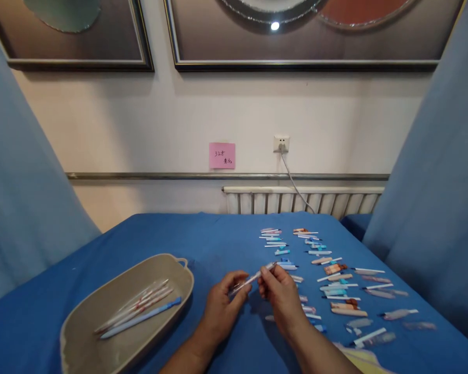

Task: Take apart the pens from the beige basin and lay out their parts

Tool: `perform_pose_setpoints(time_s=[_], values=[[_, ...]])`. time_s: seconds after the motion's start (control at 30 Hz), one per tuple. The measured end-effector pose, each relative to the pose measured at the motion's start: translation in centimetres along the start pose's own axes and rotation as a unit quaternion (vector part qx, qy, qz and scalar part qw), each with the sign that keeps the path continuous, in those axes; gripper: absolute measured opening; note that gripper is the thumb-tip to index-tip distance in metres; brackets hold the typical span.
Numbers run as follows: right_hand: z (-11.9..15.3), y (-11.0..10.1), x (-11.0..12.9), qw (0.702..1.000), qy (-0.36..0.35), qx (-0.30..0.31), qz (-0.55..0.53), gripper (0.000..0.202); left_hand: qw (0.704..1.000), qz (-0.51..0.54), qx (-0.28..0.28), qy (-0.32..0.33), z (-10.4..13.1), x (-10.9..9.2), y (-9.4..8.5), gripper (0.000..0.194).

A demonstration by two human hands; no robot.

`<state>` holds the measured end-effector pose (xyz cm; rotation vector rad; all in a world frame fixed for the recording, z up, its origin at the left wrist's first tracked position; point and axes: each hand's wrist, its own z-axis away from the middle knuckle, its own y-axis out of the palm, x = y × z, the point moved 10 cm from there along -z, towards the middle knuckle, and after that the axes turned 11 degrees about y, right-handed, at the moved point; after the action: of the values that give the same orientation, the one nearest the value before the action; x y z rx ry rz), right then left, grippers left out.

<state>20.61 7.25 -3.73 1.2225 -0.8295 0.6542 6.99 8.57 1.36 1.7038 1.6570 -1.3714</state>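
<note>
Between my two hands, above the blue cloth, a slim clear pen (251,280) is held at a slant, its upper end to the right. My left hand (225,301) is closed on the lower end. The fingers of my right hand (283,296) pinch the upper end. Left of my hands, a beige basin (78,317) holds several clear pens with reddish marks (140,304) and one light-blue pen (140,318). To the right lie rows of pen parts (337,285): white refills, caps and barrels. My right hand hides some of them.
A blue cloth (210,234) covers the table. At the lower right lies a yellow cloth or packet (361,358). Beyond the table are a radiator (288,200), a plugged socket (281,144) and a pink note (222,156). Blue curtains (425,145) hang at both sides.
</note>
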Motion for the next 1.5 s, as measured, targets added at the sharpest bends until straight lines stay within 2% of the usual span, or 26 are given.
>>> perform_pose_setpoints(time_s=[0.1,0.23,0.3,0.4,0.5,0.6,0.73,0.87,0.93,1.03,1.17,1.27,1.37,1.5], values=[[0.3,0.1,0.1,1.000,0.000,-0.003,0.022,0.034,0.998,-0.053,0.025,0.024,-0.1,-0.6,0.1,0.019],[0.4,-0.1,0.1,1.000,0.002,-0.001,0.021,0.033,0.997,-0.060,0.039,0.022,-0.2,-0.7,0.4,0.022],[0.3,-0.1,0.0,1.000,-0.001,0.005,0.016,0.033,0.999,-0.034,0.032,-0.005,-0.3,-0.1,0.4,0.024],[0.0,-0.4,-0.2,1.000,-0.004,0.005,0.027,0.034,0.995,0.045,0.011,-0.085,0.1,1.8,0.7,0.030],[-0.1,-0.4,-0.2,0.999,-0.011,0.002,0.042,0.037,0.973,0.157,0.012,-0.168,0.8,3.5,1.8,0.036],[0.2,-0.1,-0.2,0.999,-0.011,0.004,0.040,0.036,0.944,0.251,0.017,-0.213,1.4,3.9,2.5,0.036],[0.9,0.3,-0.9,0.998,0.044,0.011,-0.038,0.031,0.903,0.369,-0.029,-0.219,1.4,3.4,2.0,0.031],[1.6,1.3,-2.3,0.987,0.131,0.055,-0.076,0.028,0.874,0.436,-0.083,-0.200,1.1,3.5,0.8,0.035],[1.9,1.7,-2.9,0.982,0.160,0.079,-0.060,0.027,0.888,0.410,-0.097,-0.187,0.9,3.7,0.2,0.031],[2.4,2.7,-3.4,0.979,0.158,0.123,0.030,0.026,0.919,0.340,-0.107,-0.166,0.7,4.1,-0.5,0.029],[3.2,4.0,-3.9,0.968,0.126,0.153,0.151,0.027,0.936,0.298,-0.081,-0.170,1.0,4.3,0.3,0.032],[3.0,3.8,-3.5,0.979,0.116,0.133,0.099,0.028,0.942,0.283,-0.065,-0.170,1.1,4.2,0.9,0.034],[2.1,2.3,-2.6,0.992,0.097,0.078,0.004,0.029,0.964,0.219,-0.052,-0.142,0.8,3.6,0.8,0.038],[1.1,0.9,-2.3,0.995,0.089,0.034,-0.031,0.033,0.993,0.094,0.025,-0.066,0.6,1.8,1.4,0.028]])
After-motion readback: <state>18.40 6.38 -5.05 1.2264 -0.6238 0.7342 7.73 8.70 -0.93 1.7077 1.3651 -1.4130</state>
